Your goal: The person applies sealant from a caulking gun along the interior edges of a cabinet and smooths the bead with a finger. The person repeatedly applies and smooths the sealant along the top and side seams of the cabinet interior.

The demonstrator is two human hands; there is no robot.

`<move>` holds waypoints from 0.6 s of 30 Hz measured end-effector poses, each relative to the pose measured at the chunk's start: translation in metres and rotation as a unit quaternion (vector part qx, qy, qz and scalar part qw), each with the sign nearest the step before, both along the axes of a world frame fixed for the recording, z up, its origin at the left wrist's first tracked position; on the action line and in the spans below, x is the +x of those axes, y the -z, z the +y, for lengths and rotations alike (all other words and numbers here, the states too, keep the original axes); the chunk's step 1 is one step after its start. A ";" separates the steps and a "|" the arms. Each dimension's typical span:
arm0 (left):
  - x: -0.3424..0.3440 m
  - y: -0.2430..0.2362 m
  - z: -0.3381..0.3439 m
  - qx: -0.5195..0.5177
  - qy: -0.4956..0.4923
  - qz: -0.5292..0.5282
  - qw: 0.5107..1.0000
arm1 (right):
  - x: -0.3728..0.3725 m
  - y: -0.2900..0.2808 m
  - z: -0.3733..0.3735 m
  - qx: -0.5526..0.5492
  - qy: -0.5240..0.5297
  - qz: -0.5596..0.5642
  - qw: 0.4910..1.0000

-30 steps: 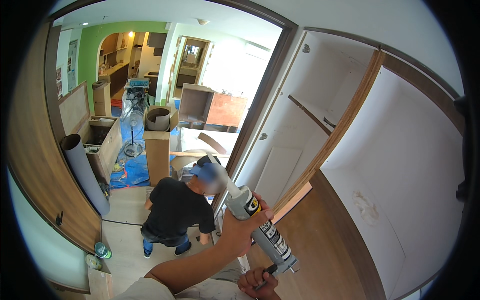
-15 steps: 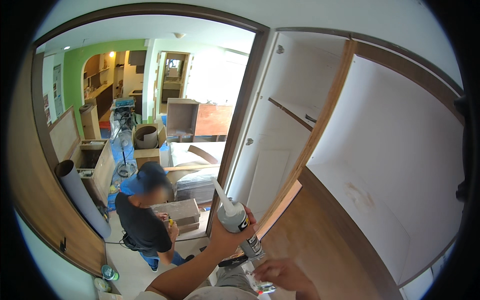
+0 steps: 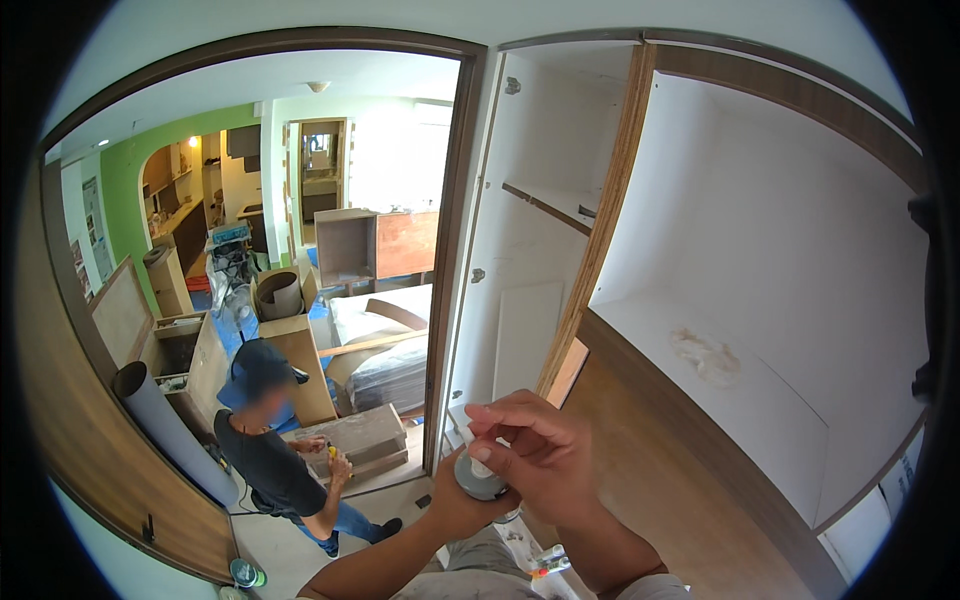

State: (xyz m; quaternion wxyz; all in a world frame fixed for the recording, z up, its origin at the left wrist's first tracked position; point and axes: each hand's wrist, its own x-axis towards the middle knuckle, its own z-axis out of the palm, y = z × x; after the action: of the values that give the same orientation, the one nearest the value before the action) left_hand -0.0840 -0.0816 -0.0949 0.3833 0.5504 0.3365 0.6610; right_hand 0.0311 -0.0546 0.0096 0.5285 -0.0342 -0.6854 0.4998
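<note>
My left hand (image 3: 450, 507) is wrapped round a grey sealant cartridge (image 3: 478, 484), held upright in front of my body with its top toward me. At the top of the cartridge, my right hand (image 3: 540, 455) closes its thumb and fingers on the pale nozzle (image 3: 465, 432). The fingers cover much of the nozzle, and both hands hide most of the cartridge body.
An open white cabinet (image 3: 770, 210) with a wood-edged divider (image 3: 603, 200) stands on the right. Beyond the doorway frame (image 3: 462, 200), a co-worker (image 3: 275, 460) bends near a box-like wooden piece (image 3: 350, 438). A grey roll (image 3: 165, 420) leans at left; small tubes (image 3: 550, 562) lie below my hands.
My right hand has risen from below and taken hold of the nozzle. The left hand with the cartridge has come slightly lower. The view has shifted right.
</note>
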 end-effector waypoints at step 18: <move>0.005 -0.007 -0.013 -0.070 0.084 0.023 0.994 | 0.014 0.006 0.008 -0.024 0.005 -0.001 1.000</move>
State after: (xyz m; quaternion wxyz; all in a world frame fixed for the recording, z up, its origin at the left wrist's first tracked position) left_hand -0.0786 -0.0942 -0.0875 0.4674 0.5637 0.3430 0.5882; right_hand 0.0448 -0.0470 0.0031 0.5294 -0.0505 -0.6737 0.5132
